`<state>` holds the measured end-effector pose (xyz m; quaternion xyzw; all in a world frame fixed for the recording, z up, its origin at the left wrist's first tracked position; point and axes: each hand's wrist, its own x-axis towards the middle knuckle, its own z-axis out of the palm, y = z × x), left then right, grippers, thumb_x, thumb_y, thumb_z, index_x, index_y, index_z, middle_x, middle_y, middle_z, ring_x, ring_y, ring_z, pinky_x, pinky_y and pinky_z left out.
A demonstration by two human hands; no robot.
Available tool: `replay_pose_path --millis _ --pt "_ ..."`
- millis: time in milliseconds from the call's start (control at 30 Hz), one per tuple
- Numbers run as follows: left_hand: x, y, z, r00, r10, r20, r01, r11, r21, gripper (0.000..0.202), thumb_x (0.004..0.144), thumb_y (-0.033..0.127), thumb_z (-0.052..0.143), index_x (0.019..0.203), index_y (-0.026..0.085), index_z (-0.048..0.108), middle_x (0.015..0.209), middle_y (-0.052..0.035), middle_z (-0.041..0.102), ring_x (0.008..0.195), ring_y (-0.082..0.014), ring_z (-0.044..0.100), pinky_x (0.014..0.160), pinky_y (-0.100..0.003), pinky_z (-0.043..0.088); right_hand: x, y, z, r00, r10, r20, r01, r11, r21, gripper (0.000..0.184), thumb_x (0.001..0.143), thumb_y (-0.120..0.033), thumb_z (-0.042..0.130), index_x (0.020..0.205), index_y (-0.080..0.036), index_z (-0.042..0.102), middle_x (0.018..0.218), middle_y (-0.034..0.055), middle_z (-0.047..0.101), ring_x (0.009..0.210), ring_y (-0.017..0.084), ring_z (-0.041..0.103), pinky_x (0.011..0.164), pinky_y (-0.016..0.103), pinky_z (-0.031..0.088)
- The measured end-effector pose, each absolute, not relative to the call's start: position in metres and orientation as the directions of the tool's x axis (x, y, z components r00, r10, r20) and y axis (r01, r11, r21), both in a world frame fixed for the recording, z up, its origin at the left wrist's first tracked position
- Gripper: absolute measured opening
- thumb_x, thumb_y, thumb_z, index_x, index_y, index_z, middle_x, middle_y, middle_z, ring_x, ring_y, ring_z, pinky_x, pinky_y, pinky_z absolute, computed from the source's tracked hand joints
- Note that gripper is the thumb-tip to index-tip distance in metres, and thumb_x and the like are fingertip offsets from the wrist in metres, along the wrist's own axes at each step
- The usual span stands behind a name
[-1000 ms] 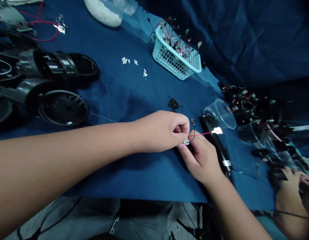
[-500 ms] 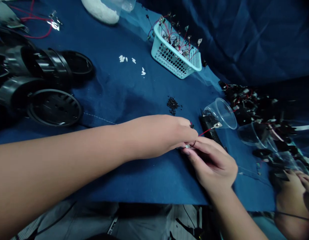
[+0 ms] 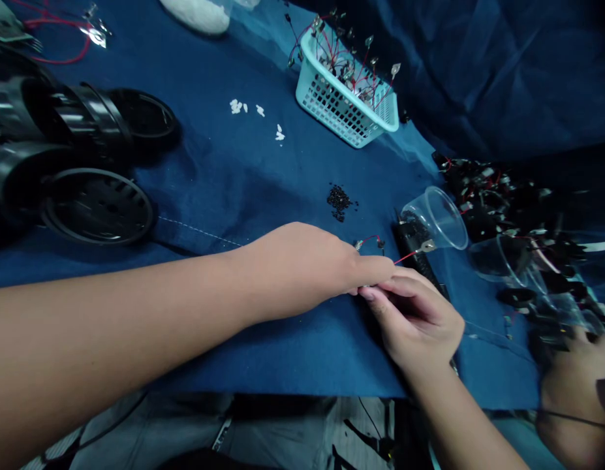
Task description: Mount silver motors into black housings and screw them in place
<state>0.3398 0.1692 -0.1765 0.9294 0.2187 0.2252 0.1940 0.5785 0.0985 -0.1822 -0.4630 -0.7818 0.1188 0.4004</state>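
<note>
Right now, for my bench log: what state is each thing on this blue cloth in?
Left hand, closed against the right hand.
Right hand, curled, red wire leaving its fingers.
Red wire, stretched to a metal terminal.
Clear plastic cup, on its side.
Light-blue plastic basket, upright, holding wired terminals.

A small hand-assembly workshop: blue cloth (image 3: 243,183) covers the worktop, with red-and-black wired terminals (image 3: 348,65) standing in a pale blue plastic basket (image 3: 331,111), black plastic housings (image 3: 96,205) and clear plastic cups (image 3: 442,219) nearby, and a co-worker's hand (image 3: 571,391) alongside.
</note>
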Motion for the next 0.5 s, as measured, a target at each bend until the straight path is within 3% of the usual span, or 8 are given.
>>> replay_pose_path --millis 167,333,500 --pt "0.337 0.173 -0.179 0.781 0.518 0.35 0.323 -0.813 0.484 0.01 0.105 0.032 0.067 0.105 0.023 0.065 0.089 -0.0008 0.075 0.074 -0.0181 0.065 0.059 -0.029 0.027 0.571 0.101 -0.182 -0.243 0.813 0.528 0.644 0.543 -0.539 0.03 0.086 -0.007 0.087 0.109 -0.025 0.08 0.106 0.0022 0.082 0.096 0.016 0.078 0.082 0.029 0.068" --pt "0.333 0.18 -0.184 0.752 0.549 0.365 0.216 -0.729 0.65 0.011 0.101 0.027 0.073 0.108 0.024 0.066 0.092 0.004 0.076 0.075 -0.0143 0.067 0.065 -0.025 0.035 0.567 0.1 -0.184 -0.19 0.838 0.511 0.641 0.5 -0.582 0.02 0.091 -0.015 0.084 0.108 -0.024 0.08 0.108 0.0078 0.081 0.1 0.023 0.08 0.079 0.037 0.071" --pt "0.331 0.181 -0.181 0.768 0.569 0.294 0.204 -0.653 0.729 0.014 0.102 0.028 0.073 0.113 0.023 0.066 0.096 0.0029 0.078 0.081 -0.0134 0.071 0.071 -0.024 0.04 0.566 0.101 -0.187 -0.14 0.869 0.475 0.579 0.461 -0.672 0.014 0.092 -0.02 0.084 0.105 -0.022 0.079 0.107 0.008 0.08 0.091 0.02 0.079 0.074 0.033 0.069"
